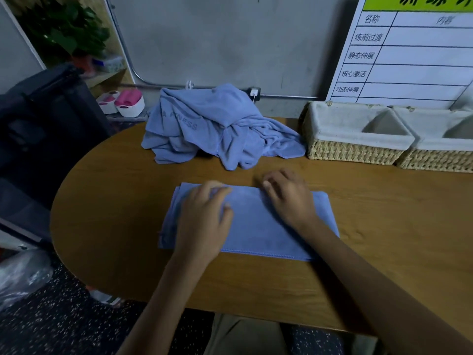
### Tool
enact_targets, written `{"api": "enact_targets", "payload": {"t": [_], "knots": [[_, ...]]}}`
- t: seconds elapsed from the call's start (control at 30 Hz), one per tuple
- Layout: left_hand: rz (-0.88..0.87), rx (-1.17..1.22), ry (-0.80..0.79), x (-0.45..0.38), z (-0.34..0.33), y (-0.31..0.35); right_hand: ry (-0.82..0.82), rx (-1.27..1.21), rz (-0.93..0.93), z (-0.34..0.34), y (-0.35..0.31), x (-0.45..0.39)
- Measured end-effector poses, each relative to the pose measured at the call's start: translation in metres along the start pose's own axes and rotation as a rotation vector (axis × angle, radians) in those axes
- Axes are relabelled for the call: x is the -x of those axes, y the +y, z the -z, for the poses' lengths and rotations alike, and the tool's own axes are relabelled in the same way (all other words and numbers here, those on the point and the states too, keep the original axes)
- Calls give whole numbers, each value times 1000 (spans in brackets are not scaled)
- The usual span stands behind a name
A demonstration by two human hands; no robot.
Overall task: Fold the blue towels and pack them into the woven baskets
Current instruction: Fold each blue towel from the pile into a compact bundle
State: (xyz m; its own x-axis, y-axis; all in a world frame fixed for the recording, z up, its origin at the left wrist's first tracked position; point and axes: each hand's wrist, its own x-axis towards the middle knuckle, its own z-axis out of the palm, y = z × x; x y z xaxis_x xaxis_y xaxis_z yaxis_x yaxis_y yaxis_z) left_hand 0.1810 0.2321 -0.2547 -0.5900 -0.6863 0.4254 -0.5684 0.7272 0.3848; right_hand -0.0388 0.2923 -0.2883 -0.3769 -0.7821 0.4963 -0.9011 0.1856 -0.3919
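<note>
My left hand point(204, 216) and right hand point(289, 198) rest flat, grip loose, holding nothing, pressing folded towel point(256, 226) at frame centre to keep its layers | unfolded pile point(217, 126) behind | 2 baskets point(358, 149) upper right, unpacked.

A white chart board point(419, 49) lists rows reading 名称, 内容, 练前过渡, 静态伸展, 核心激活, 动态伸展. The crumpled blue towel point(220, 126) shows partly hidden lettering ending "NESS".
</note>
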Motion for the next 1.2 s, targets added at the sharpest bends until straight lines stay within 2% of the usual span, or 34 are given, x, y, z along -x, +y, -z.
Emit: {"api": "enact_targets", "payload": {"t": [0.1,0.17,0.37,0.47,0.6,0.67,0.73,0.77,0.83,0.93,1.2], "knots": [[-29,-133,-333,-22,-35,12,-36,51,-47,8,18,11],[36,-243,-434,-21,-47,2,-53,77,-72,15,30,12],[234,-334,-369,0,-25,-25,-100,149,-100,31,53,9],[239,-347,-375,1,-22,-22,-108,162,-100,40,63,13],[246,-378,-395,-5,-24,-19,-101,157,-202,65,92,28],[167,-385,-261,-6,-27,-12,-107,121,-232,76,106,34],[-10,-259,-82,-5,-35,12,-121,49,-246,85,112,37],[-96,-164,-49,-2,-40,33,-129,2,-246,87,114,39],[-233,-22,-125,10,-53,85,-147,-100,-253,91,115,43],[-367,36,-232,31,-74,144,-185,-198,-226,97,120,48],[-373,-53,-111,42,-95,171,-187,-317,-186,101,124,49]]}}
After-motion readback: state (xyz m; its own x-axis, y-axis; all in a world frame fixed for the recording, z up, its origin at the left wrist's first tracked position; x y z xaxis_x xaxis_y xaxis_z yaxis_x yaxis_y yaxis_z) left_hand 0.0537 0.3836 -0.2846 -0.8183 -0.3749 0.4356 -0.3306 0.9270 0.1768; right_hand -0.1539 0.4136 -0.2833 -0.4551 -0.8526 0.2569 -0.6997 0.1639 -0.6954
